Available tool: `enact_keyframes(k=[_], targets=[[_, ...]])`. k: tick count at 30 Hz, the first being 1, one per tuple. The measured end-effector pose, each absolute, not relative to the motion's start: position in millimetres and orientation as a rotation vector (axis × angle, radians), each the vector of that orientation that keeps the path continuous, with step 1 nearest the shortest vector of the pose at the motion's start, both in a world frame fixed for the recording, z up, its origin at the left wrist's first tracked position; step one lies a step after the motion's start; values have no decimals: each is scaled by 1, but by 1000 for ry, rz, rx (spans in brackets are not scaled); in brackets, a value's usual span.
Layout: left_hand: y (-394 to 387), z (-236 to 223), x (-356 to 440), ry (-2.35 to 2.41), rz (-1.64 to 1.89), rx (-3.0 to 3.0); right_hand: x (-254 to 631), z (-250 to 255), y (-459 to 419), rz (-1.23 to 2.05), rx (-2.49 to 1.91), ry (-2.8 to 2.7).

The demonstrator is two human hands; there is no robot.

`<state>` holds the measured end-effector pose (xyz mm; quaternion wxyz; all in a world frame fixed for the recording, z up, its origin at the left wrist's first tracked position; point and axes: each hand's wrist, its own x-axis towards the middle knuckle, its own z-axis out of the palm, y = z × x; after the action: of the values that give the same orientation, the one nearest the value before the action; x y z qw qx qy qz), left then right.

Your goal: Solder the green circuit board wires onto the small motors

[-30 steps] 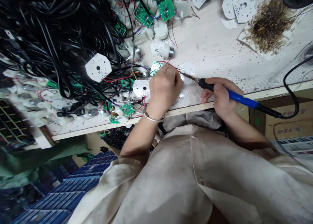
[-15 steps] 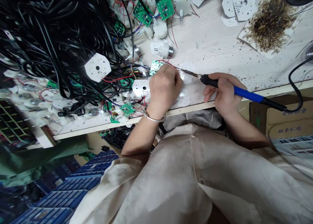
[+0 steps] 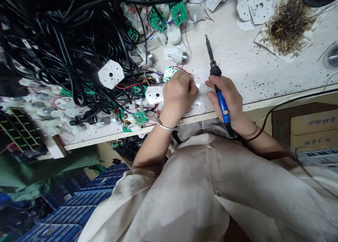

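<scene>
My left hand [image 3: 179,96], with a metal bangle at the wrist, pinches over a white LED board [image 3: 201,79] at the table's front. A thin red wire [image 3: 182,70] runs from a green circuit board [image 3: 169,74] into those fingertips, and what they grip is partly hidden. My right hand [image 3: 225,98] is shut around a blue-handled soldering iron [image 3: 223,106]. Its metal tip [image 3: 207,46] points toward the table's far side and is apart from the boards. Another white LED board [image 3: 197,106] lies below my hands.
A tangle of black cables [image 3: 66,34] fills the left side. White motor units [image 3: 175,54] and green boards stand beyond my hands. Dark solder debris on paper [image 3: 289,27] lies at top right. Cardboard boxes [image 3: 308,124] and blue crates [image 3: 79,207] sit below the table edge [image 3: 264,104].
My right hand has swung the soldering iron from lying across toward the LED board to pointing at the far side, lifting its tip away. My left hand has barely moved.
</scene>
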<state>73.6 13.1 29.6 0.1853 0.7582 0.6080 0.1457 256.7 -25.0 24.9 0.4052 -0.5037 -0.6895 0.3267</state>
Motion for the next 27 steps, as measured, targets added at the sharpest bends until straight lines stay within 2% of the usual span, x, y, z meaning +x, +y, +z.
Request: enact_keyframes(k=[7,13,17,21,27], targets=[[16,40,61,1799,391,2252,252,10,-18,546,-1311,-2101],[25,69,9,1857,867,2265,254,10,-19,527,-1300,-2096],[5,73,-2,1937,742,2193,253,9,-19,584,-1293,-2080],[-4,66,2,1763,587,2285,254,9,-18,579,-1278,-2077],[12,63,16,1442,786,2400,254,10,-18,543,-1274,-2072]])
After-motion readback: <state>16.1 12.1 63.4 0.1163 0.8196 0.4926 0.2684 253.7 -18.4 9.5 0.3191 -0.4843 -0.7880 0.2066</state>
